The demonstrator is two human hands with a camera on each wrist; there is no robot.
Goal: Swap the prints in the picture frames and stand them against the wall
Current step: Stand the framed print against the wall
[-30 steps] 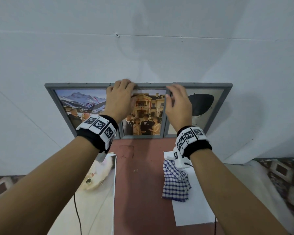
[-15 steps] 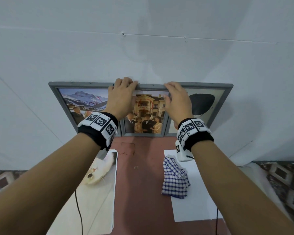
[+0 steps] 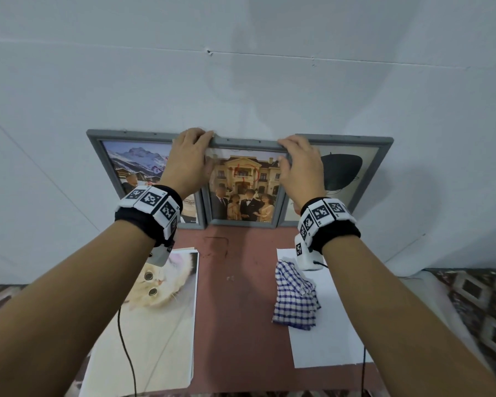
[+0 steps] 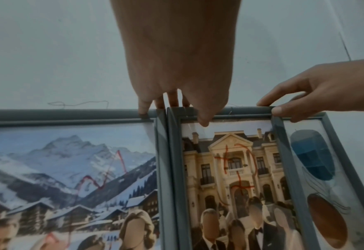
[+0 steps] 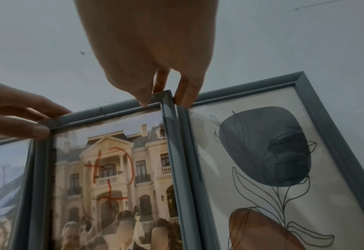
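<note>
Head view: 3 grey frames stand in a row against the wall [image 3: 241, 81] at the far edge of the red table [image 3: 235, 310]. The left hand [image 3: 188, 161] and right hand [image 3: 301, 164] curl over the top corners of the middle frame [image 3: 245, 143], which holds the mansion print [image 3: 242, 187]. Over the last second the hands have barely shifted and the frame has stayed upright, so I judge the standing step nearly finished. The cat print [image 3: 155, 285] and a checked cloth [image 3: 294, 296] lie on the table, leaving a bare strip between them for withdrawing.

Left wrist view: the left fingers [image 4: 172, 99] hook behind the top rail, thumb in front, beside the mountain frame [image 4: 69, 114], which touches it.

Right wrist view: the right fingers [image 5: 161, 81] pinch the corner, just beside the flower frame [image 5: 251, 86].
</note>
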